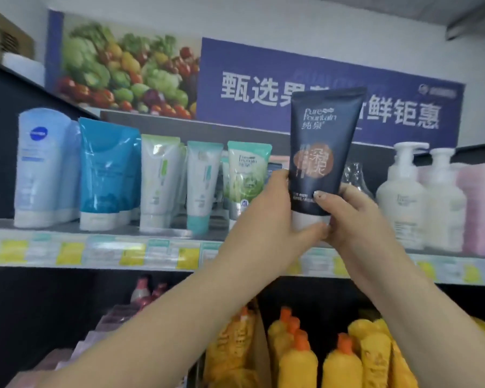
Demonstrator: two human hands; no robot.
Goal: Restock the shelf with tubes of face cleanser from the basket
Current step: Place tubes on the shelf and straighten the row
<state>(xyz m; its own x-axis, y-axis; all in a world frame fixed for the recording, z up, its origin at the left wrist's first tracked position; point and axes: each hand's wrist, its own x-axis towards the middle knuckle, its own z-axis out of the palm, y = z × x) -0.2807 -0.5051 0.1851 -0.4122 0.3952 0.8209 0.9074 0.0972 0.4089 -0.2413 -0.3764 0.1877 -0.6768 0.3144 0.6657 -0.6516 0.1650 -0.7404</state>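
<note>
A dark navy tube of face cleanser with a white cap stands upright, cap down, held up in front of the upper shelf. My left hand grips its lower left side and cap. My right hand grips its lower right side, fingers curled round the front. Both hands hold it just above the shelf edge, before a gap between a green-white tube and white pump bottles. Other tubes stand in a row to the left: pale blue, teal, white-green. The basket is out of view.
Yellow and white price tags line the shelf edge. Pink packs stand at the far right. Below, yellow bottles with orange caps fill the lower shelf. A blue sign and a vegetable picture hang above.
</note>
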